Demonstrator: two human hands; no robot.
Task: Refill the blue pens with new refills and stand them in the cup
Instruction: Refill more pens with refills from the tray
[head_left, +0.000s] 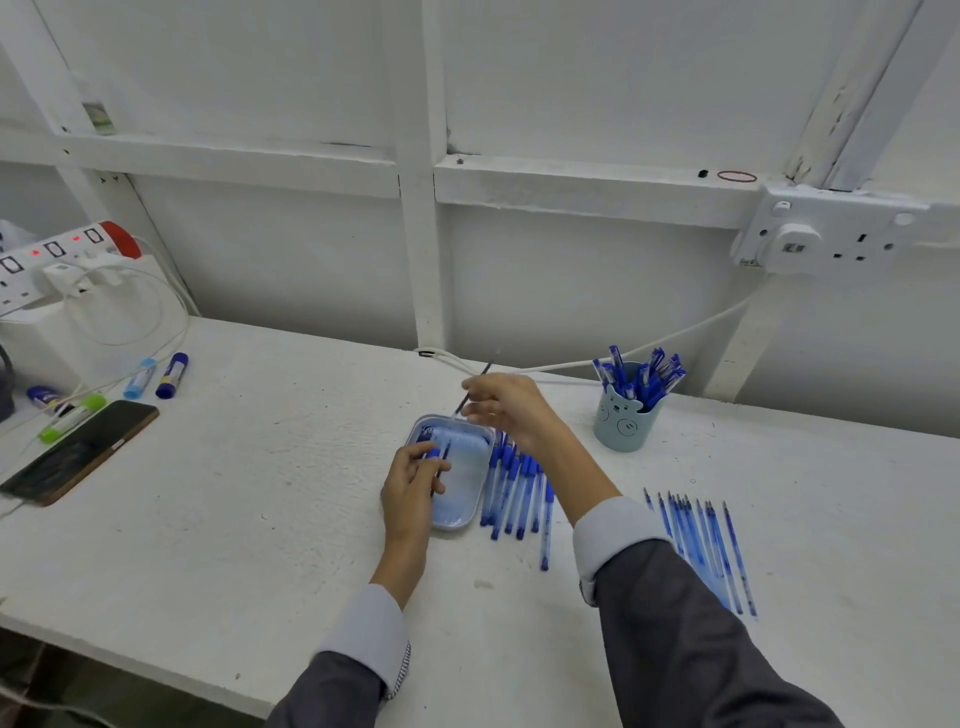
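Reaching forward above the far end of the tray (464, 493), the right hand (506, 408) pinches a thin dark refill (483, 372) between thumb and fingertips, the refill slanting up and away. The left hand (410, 483) hangs over the tray's near half, fingers curled round a blue pen (435, 453). A row of blue pens (514, 488) lies just right of the tray, spare refills (701, 540) farther right. The bear-faced cup (623, 423), holding capped pens, stands upright at the table's (260, 467) back right.

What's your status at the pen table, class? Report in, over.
Left hand grips blue pen over tray. Right hand pinches refill. Cup holds pens, nothing blocking it.
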